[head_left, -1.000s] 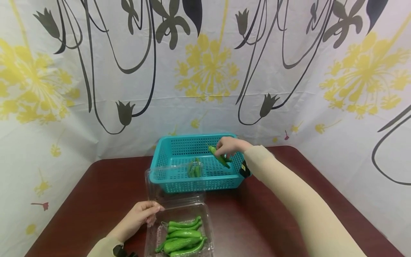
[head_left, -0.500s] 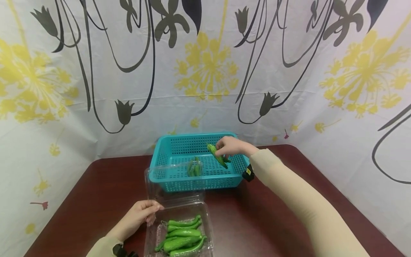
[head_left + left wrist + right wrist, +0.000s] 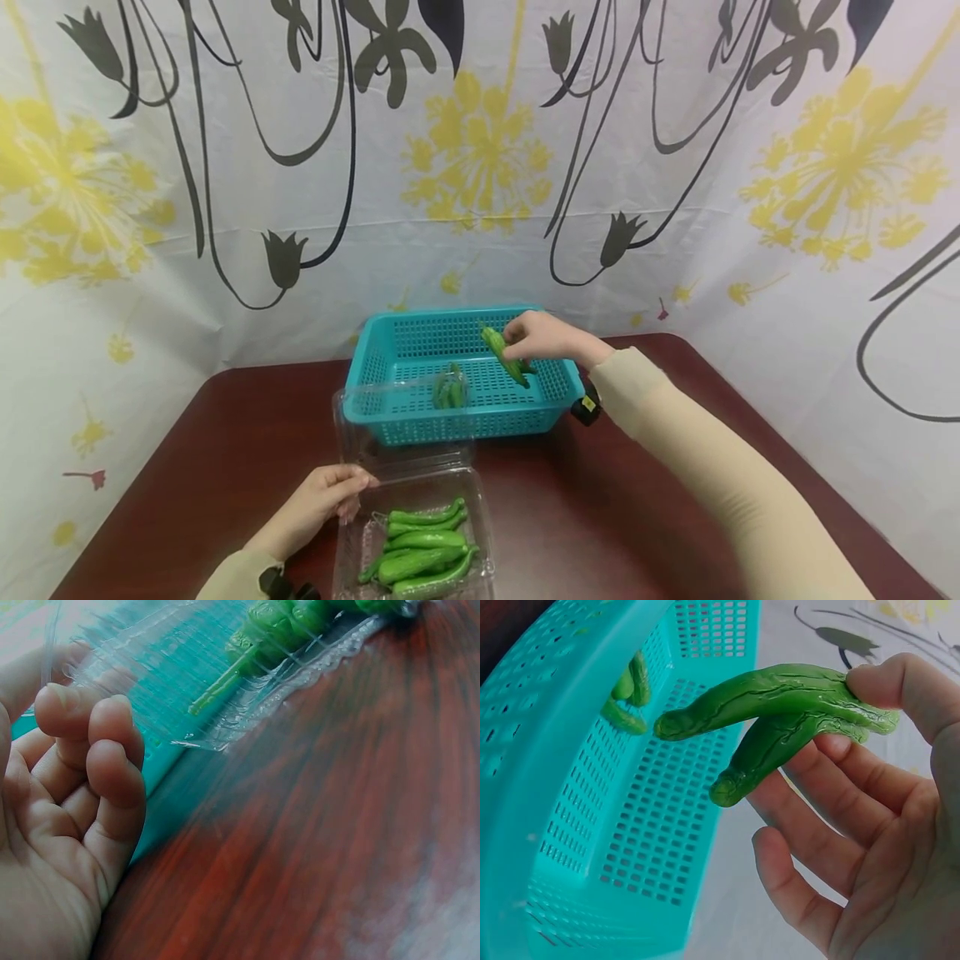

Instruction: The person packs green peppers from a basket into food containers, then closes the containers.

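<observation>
Swings slightly rightward at the right sleeve since a second ago, keeping the held peppers over the teal basket. Sits enclosed by a pale sheet printed with yellow and grey flowers, laid out on a dark reddish desk. Looks partway done, judging by a few peppers already inside the basket and several more peppers left in the clear container, lid raised. Pinches the container's rim near the hinge with the left grip. Keeps at least two peppers pinched with the right grip.

Long cream sleeves, black wrist devices, yellow marking
</observation>
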A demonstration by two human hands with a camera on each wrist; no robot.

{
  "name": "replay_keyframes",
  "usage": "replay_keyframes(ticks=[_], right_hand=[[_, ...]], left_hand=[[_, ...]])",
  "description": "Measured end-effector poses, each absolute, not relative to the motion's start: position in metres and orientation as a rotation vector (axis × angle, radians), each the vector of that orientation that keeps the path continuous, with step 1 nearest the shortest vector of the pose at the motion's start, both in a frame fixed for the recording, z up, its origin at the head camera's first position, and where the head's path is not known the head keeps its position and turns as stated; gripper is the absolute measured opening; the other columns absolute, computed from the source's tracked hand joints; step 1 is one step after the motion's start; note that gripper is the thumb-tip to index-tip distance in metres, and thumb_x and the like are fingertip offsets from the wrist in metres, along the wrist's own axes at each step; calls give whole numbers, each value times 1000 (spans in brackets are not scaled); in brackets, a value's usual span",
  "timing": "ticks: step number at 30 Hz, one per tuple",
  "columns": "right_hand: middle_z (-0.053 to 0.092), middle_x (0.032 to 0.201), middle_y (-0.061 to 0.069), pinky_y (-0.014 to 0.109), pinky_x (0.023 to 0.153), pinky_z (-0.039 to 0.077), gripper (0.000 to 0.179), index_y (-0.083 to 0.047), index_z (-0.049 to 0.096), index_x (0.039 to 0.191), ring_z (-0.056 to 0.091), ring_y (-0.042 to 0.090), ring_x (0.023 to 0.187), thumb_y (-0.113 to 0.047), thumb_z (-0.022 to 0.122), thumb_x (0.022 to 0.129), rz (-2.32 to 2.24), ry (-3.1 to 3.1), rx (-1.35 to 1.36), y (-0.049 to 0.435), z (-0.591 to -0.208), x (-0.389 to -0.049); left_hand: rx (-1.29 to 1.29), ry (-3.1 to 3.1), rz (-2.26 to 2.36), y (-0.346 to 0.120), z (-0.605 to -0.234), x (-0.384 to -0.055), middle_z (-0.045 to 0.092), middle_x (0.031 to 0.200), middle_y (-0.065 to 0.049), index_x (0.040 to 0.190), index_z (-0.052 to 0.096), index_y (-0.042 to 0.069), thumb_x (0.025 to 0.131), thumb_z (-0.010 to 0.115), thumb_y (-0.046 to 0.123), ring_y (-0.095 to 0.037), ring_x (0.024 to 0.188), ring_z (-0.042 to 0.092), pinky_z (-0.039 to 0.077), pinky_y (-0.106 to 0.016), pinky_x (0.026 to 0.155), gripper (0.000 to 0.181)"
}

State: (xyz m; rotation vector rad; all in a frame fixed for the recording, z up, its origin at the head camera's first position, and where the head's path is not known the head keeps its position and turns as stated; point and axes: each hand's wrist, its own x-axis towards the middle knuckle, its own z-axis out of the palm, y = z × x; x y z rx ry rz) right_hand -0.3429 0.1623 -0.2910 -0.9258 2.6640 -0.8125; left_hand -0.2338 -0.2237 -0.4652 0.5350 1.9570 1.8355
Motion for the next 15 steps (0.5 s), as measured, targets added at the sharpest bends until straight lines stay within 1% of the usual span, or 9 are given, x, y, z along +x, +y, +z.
replay_keyframes(ticks=[4,8,9,11,13,15], right_hand=[[36,55,-4,30,57,29,27,-15,42,67,34,13,52,-16,58,89,-813,2667,-977,160,-286,-334],[43,56,-3,30,56,30,21,-14,48,68,35,12,51,-15,58,87,-810,2663,-1048,156,-280,-322],[46,57,-3,30,56,31,19,-13,50,69,36,11,52,-14,58,87,-806,2664,-1064,154,-279,-319],[48,60,-3,30,57,30,18,-14,51,70,33,10,52,-14,59,86,-795,2668,-1102,151,-275,-312],[48,64,-4,30,58,29,19,-15,49,70,30,10,54,-15,59,86,-778,2679,-1132,147,-273,-307],[52,68,-5,29,58,28,17,-16,50,71,29,9,55,-16,60,85,-758,2693,-1155,144,-270,-301]], left_hand=[[566,1946,1836,-225,-468,-234,49,60,8,108,69,2,102,50,20,-6,56,49,47,-26,59,26],[584,1937,1837,-225,-469,-233,49,60,8,109,68,-1,102,50,19,-6,56,49,47,-26,58,27],[586,1937,1837,-225,-468,-233,49,60,8,109,68,-1,102,50,19,-6,56,49,47,-26,58,28],[584,1937,1837,-225,-467,-233,49,60,8,109,68,-2,102,50,18,-6,56,49,47,-26,58,28],[579,1942,1834,-225,-466,-233,49,60,8,109,67,-3,102,50,18,-6,56,49,47,-25,58,28],[564,1952,1825,-224,-465,-233,49,61,8,109,67,-3,102,50,20,-6,57,49,47,-26,59,30]])
